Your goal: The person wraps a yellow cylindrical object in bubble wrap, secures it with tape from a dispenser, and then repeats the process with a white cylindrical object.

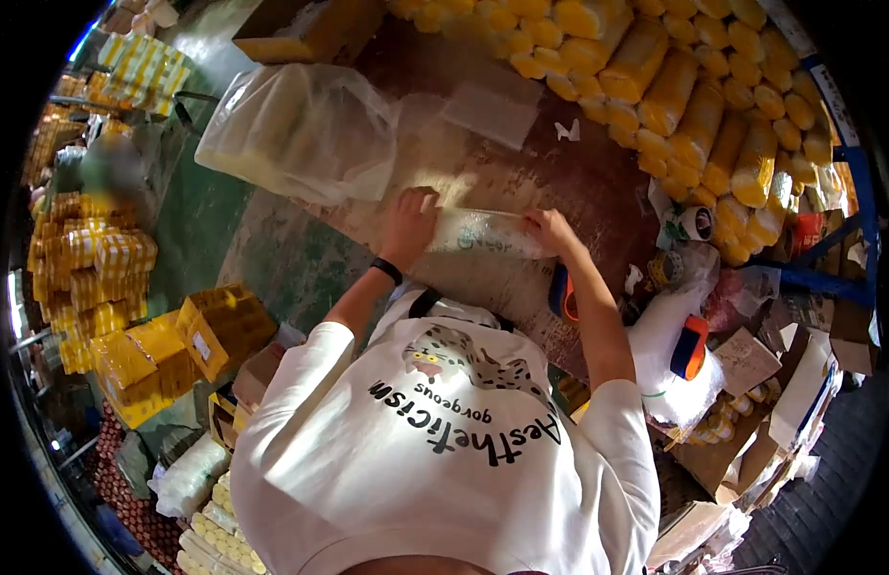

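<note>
In front of my chest, a clear plastic bag (488,236) with printed lettering is stretched flat between my two hands. My left hand (410,227), with a black band at its wrist, is closed on one end of it. The other end is pinched in the fingers of my right hand (552,233). Just beyond my left hand lies a large translucent plastic sack (296,134), slumped on the work surface (444,182). Whether the bag contains anything cannot be made out.
A tall stack of yellow-wrapped packs (694,105) rises at the far right. An orange-and-black tape dispenser (690,348) rests on a white plastic bundle (660,335) at my right. Yellow-taped boxes (152,364) stand at my left, an open carton (310,34) at the back.
</note>
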Demonstrator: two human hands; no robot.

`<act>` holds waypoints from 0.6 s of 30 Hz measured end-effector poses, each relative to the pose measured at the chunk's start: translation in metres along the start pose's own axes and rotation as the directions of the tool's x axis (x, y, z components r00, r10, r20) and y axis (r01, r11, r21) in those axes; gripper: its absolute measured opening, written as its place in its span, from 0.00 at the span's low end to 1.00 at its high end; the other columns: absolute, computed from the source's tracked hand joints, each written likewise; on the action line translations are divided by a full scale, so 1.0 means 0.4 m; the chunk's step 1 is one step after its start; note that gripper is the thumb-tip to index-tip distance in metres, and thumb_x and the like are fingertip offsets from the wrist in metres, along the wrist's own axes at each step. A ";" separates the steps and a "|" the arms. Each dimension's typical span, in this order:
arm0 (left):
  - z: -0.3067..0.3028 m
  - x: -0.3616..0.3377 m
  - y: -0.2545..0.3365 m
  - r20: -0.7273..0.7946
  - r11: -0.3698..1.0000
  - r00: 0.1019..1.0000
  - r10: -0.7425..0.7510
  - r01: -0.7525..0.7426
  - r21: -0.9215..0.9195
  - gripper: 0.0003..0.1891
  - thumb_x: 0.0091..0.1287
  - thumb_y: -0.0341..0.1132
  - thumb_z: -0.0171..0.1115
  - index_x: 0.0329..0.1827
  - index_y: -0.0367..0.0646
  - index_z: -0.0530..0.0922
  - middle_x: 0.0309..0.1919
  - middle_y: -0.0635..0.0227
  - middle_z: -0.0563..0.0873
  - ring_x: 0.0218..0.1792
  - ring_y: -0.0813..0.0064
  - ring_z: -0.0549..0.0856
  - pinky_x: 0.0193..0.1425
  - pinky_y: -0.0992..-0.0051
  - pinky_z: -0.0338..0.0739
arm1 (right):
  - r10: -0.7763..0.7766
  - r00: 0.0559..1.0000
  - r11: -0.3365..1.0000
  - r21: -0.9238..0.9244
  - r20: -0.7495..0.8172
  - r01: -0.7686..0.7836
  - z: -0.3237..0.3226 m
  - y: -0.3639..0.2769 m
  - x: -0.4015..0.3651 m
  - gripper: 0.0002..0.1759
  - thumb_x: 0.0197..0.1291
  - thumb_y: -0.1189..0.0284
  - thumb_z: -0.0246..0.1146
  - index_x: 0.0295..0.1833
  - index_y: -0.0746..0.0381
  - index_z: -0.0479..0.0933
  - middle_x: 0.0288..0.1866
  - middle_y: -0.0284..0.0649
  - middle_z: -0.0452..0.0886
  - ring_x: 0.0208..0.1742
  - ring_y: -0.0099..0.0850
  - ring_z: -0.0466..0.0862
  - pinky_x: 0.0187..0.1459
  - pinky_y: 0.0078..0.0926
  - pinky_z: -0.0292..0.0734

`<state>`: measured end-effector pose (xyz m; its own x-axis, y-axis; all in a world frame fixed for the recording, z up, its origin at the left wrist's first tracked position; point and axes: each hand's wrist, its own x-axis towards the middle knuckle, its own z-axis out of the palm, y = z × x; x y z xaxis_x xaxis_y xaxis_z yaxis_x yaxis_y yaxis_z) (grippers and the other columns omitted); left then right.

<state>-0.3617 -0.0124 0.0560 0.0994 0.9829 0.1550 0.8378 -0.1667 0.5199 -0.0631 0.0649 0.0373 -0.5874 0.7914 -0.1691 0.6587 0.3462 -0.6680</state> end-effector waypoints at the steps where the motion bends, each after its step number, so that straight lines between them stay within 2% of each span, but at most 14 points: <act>1: 0.011 0.004 0.038 -0.038 0.997 0.997 0.061 -0.063 -0.052 0.16 0.70 0.35 0.53 0.58 0.40 0.73 0.59 0.57 0.73 0.62 0.57 0.71 0.65 0.58 0.67 | -0.002 0.999 1.000 0.012 0.033 0.001 -0.002 0.005 0.007 0.10 0.61 0.69 0.60 0.43 0.65 0.80 0.31 0.50 0.82 0.30 0.43 0.82 0.33 0.37 0.76; 3: 0.056 0.006 0.123 0.217 0.981 0.967 0.131 -0.095 -0.169 0.23 0.68 0.38 0.55 0.66 0.43 0.68 0.65 0.58 0.70 0.70 0.54 0.61 0.74 0.54 0.55 | -0.008 0.995 1.000 0.031 0.098 0.005 0.001 0.027 0.020 0.11 0.61 0.68 0.60 0.44 0.63 0.80 0.32 0.49 0.82 0.31 0.43 0.82 0.34 0.36 0.76; 4: 0.089 0.002 0.152 0.236 0.961 0.935 0.265 -0.277 0.020 0.25 0.68 0.39 0.56 0.68 0.44 0.66 0.66 0.58 0.68 0.71 0.54 0.60 0.74 0.51 0.54 | -0.018 0.996 0.999 0.036 0.084 0.015 0.007 0.041 0.024 0.11 0.61 0.68 0.60 0.44 0.63 0.80 0.32 0.48 0.82 0.32 0.43 0.82 0.35 0.36 0.76; 5: 0.135 -0.007 0.168 0.278 0.872 0.880 0.385 -0.446 0.204 0.28 0.67 0.40 0.56 0.69 0.44 0.64 0.67 0.58 0.67 0.71 0.53 0.59 0.73 0.47 0.53 | -0.028 0.997 0.999 0.040 0.069 0.026 0.017 0.060 0.029 0.11 0.62 0.67 0.60 0.44 0.62 0.80 0.32 0.48 0.82 0.32 0.43 0.81 0.36 0.36 0.75; 6: 0.167 -0.014 0.176 0.342 0.722 0.807 0.481 -0.586 0.369 0.30 0.66 0.40 0.57 0.71 0.45 0.62 0.68 0.58 0.65 0.72 0.53 0.58 0.73 0.44 0.52 | -0.038 0.998 0.998 0.045 0.055 0.035 0.030 0.085 0.031 0.11 0.62 0.67 0.60 0.44 0.61 0.80 0.32 0.47 0.82 0.32 0.43 0.81 0.36 0.36 0.75; 8: 0.202 -0.017 0.155 0.333 0.509 0.806 0.489 -0.574 0.642 0.36 0.63 0.42 0.59 0.73 0.45 0.57 0.71 0.57 0.61 0.72 0.53 0.59 0.71 0.38 0.51 | 0.120 0.990 0.992 0.034 -0.079 -0.118 0.009 0.176 -0.003 0.12 0.63 0.66 0.59 0.44 0.61 0.81 0.32 0.49 0.82 0.34 0.44 0.82 0.38 0.35 0.75; 9: 0.215 -0.015 0.165 0.272 0.614 0.846 0.459 -0.523 0.591 0.37 0.62 0.41 0.60 0.73 0.45 0.55 0.71 0.55 0.60 0.70 0.53 0.62 0.70 0.42 0.56 | 0.242 0.953 0.968 -0.017 -0.184 -0.249 -0.031 0.167 -0.023 0.13 0.63 0.64 0.59 0.44 0.62 0.81 0.33 0.50 0.82 0.35 0.45 0.82 0.38 0.36 0.75; 10: 0.226 -0.010 0.165 0.245 0.639 0.853 0.461 -0.510 0.575 0.37 0.62 0.41 0.60 0.73 0.44 0.56 0.70 0.54 0.61 0.69 0.53 0.63 0.69 0.42 0.57 | 0.357 0.890 0.923 -0.038 -0.284 -0.383 -0.071 0.159 -0.045 0.14 0.64 0.63 0.58 0.44 0.62 0.81 0.33 0.51 0.82 0.36 0.45 0.82 0.39 0.36 0.75; 11: 0.233 -0.005 0.161 0.220 0.663 0.860 0.461 -0.498 0.559 0.36 0.61 0.40 0.60 0.72 0.44 0.57 0.70 0.54 0.61 0.68 0.53 0.64 0.69 0.43 0.59 | 0.482 0.767 0.823 -0.081 -0.424 -0.562 -0.133 0.093 -0.081 0.15 0.64 0.62 0.58 0.43 0.63 0.81 0.34 0.52 0.82 0.37 0.46 0.82 0.39 0.37 0.75; 13: 0.252 0.014 0.153 0.151 0.726 0.875 0.460 -0.468 0.503 0.36 0.59 0.37 0.63 0.70 0.40 0.58 0.68 0.53 0.64 0.65 0.53 0.69 0.66 0.45 0.63 | 0.558 0.635 0.754 0.006 -0.534 -0.657 -0.161 0.177 -0.180 0.21 0.64 0.56 0.57 0.42 0.65 0.81 0.35 0.55 0.82 0.38 0.49 0.81 0.41 0.40 0.75; 15: 0.240 0.031 0.165 0.200 0.731 0.881 0.429 -0.469 0.496 0.37 0.58 0.36 0.64 0.70 0.39 0.59 0.67 0.53 0.65 0.64 0.53 0.69 0.66 0.46 0.63 | 0.448 0.704 0.770 -0.162 -0.551 -0.617 -0.113 0.253 -0.309 0.21 0.63 0.56 0.59 0.42 0.66 0.80 0.29 0.48 0.82 0.31 0.44 0.83 0.36 0.42 0.78; 16: 0.238 0.035 0.172 0.223 0.735 0.883 0.412 -0.467 0.491 0.37 0.57 0.36 0.65 0.69 0.38 0.60 0.66 0.53 0.66 0.64 0.53 0.70 0.66 0.47 0.63 | 0.590 0.731 0.733 -0.152 -0.344 -0.663 -0.092 0.227 -0.352 0.24 0.62 0.53 0.59 0.45 0.66 0.80 0.29 0.48 0.83 0.31 0.44 0.83 0.36 0.43 0.78; 17: 0.240 0.038 0.169 0.237 0.745 0.876 0.421 -0.483 0.460 0.36 0.57 0.34 0.65 0.68 0.36 0.61 0.64 0.53 0.69 0.63 0.53 0.71 0.66 0.49 0.64 | 0.696 0.708 0.692 -0.151 -0.122 -0.706 -0.055 0.189 -0.381 0.27 0.62 0.50 0.60 0.48 0.65 0.79 0.30 0.48 0.84 0.31 0.45 0.83 0.37 0.43 0.78; 18: 0.249 0.039 0.166 0.226 0.744 0.874 0.430 -0.485 0.461 0.34 0.57 0.34 0.64 0.67 0.36 0.61 0.63 0.54 0.70 0.62 0.54 0.71 0.67 0.50 0.64 | 0.561 0.789 0.756 -0.234 -0.248 -0.611 -0.013 0.131 -0.403 0.29 0.62 0.48 0.59 0.52 0.64 0.77 0.31 0.48 0.84 0.32 0.43 0.84 0.38 0.43 0.79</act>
<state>-0.2510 -0.0002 0.0091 0.5683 0.8054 0.1687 0.8221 -0.5643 -0.0754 0.0685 -0.0418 0.0334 0.0229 0.9442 -0.3285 0.9670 -0.1043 -0.2323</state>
